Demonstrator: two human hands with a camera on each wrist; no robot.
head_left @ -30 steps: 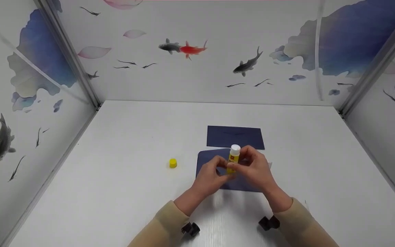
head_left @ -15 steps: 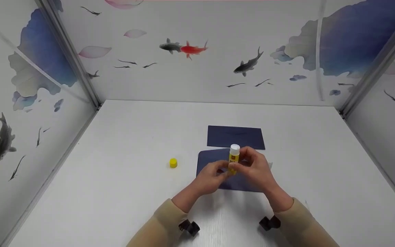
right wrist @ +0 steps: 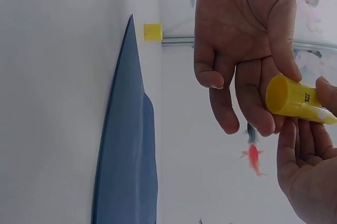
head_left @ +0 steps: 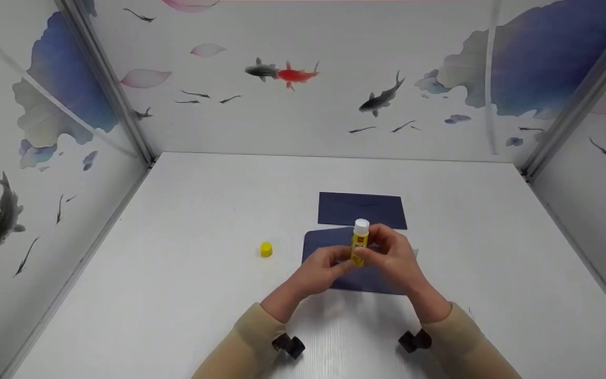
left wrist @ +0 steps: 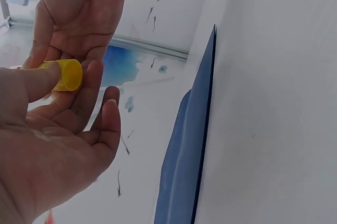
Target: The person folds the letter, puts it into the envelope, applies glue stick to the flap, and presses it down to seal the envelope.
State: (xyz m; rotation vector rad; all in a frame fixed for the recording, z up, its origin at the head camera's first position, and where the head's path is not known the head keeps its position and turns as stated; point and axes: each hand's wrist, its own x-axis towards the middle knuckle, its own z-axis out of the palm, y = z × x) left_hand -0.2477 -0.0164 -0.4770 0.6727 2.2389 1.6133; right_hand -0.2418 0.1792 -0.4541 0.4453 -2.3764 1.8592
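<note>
An uncapped glue stick (head_left: 360, 241), yellow with a white top end, stands upright in the air between both hands. My left hand (head_left: 317, 269) pinches its lower end with thumb and fingers; the hollow yellow base (left wrist: 72, 75) shows in the left wrist view. My right hand (head_left: 396, 258) grips the barrel from the other side, thumb across the label. Below the hands lies a navy envelope (head_left: 369, 283), partly covered by them. The yellow cap (head_left: 266, 249) sits apart on the table to the left.
A second navy envelope (head_left: 361, 211) lies flat just beyond the first. A small pale scrap (head_left: 415, 253) peeks out beside the right hand. White panels with painted fish enclose the white table (head_left: 203, 210) at the back and sides.
The left fingers shift slightly on the glue stick's lower end, and the left wrist drops a little to the left. The glue stick rises very slightly; the right hand keeps its hold.
</note>
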